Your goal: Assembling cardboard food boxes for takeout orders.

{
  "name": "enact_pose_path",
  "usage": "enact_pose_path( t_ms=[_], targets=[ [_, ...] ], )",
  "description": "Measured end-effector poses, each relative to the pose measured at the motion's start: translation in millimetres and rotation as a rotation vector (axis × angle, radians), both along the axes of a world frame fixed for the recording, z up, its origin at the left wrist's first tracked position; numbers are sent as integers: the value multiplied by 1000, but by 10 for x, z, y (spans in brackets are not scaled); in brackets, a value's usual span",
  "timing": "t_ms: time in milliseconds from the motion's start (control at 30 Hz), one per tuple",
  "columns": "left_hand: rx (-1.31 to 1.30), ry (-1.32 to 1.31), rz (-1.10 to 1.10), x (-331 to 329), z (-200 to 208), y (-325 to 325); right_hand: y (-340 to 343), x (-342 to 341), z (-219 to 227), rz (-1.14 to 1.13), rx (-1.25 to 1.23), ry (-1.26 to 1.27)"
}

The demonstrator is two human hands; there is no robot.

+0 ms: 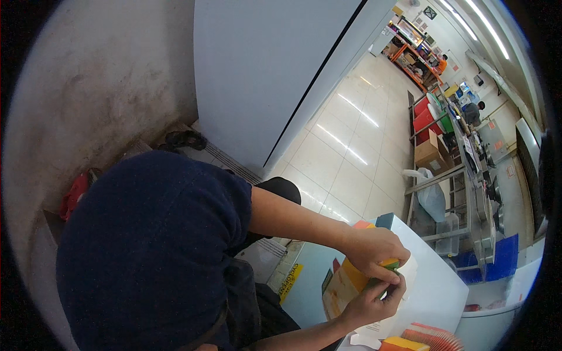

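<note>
A yellow-orange printed carton (345, 282) stands on a pale blue surface (313, 263), with a white flap beside it. My left hand (373, 248) reaches in from above and bends its fingers over the carton's upper edge, where a green and yellow part shows. Against that same edge my right hand (374, 301) closes in a pinch, its fingertips meeting those of the left. What lies right between the fingertips is partly hidden. My dark blue sleeve and shoulder fill the lower left.
A stack of orange and white flat cartons (433, 336) lies near the bottom edge, beside a yellow carton (404, 344). A large pale cabinet (263, 70) stands beyond. At right are a metal table (477, 205), a cardboard box (432, 153) and red bins. Two people work far off.
</note>
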State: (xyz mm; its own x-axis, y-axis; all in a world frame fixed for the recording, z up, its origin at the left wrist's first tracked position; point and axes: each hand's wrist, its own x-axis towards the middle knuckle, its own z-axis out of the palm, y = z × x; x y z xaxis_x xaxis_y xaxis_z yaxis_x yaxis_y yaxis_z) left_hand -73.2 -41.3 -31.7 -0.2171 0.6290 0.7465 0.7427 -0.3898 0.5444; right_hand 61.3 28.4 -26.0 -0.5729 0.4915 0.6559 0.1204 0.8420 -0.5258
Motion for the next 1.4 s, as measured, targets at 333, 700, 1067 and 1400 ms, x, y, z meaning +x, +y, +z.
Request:
enact_pose_path(
  t_ms=[333, 700, 1067, 1400],
  targets=[
    [-50, -39, -55, 58, -82, 84, 16, 8, -14, -66, 25, -89],
    [-9, 47, -22, 54, 36, 2, 64, 60, -8, 43, -102, -24],
    [-132, 101, -111, -81, -32, 48, 169, 175, 146, 507, -1065, 85],
    [647, 137, 395, 119, 143, -67, 9, 233, 286, -87, -227, 208]
  ],
)
